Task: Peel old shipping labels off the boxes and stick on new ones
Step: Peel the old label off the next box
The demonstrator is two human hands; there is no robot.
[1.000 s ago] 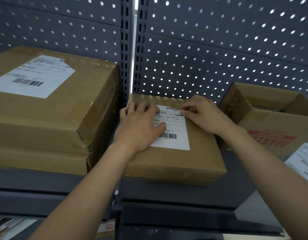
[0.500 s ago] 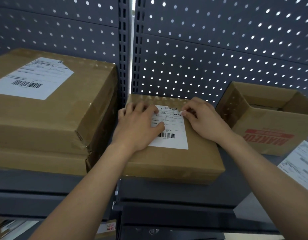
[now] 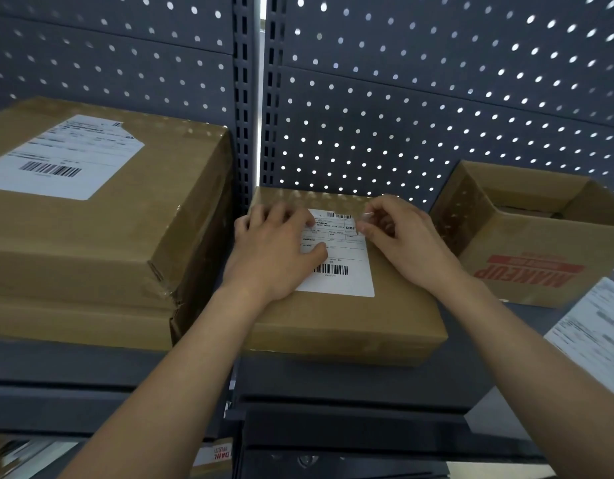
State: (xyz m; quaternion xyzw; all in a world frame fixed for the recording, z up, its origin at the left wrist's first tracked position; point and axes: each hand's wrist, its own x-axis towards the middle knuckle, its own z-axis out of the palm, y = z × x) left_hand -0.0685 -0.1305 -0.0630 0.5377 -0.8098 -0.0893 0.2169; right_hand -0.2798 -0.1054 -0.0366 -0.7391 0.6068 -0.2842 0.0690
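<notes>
— Where is the label (image 3: 348,280)?
— On top of the small box (image 3: 385,323), on the shelf (image 3: 333,382).
— And the hands?
— The left hand (image 3: 274,257) lies flat on it. The right hand (image 3: 406,243) pinches its top corner.

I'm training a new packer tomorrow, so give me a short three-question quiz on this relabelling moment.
1. True or false: the left hand presses flat on the middle box, overlapping its shipping label.
2. Which corner of the shipping label does the right hand pinch? A far right; B near right; C near left.
3. Fill in: the open box at the right bears the red word ____.
Key: 1 true; 2 A; 3 MAKEUP.
</notes>
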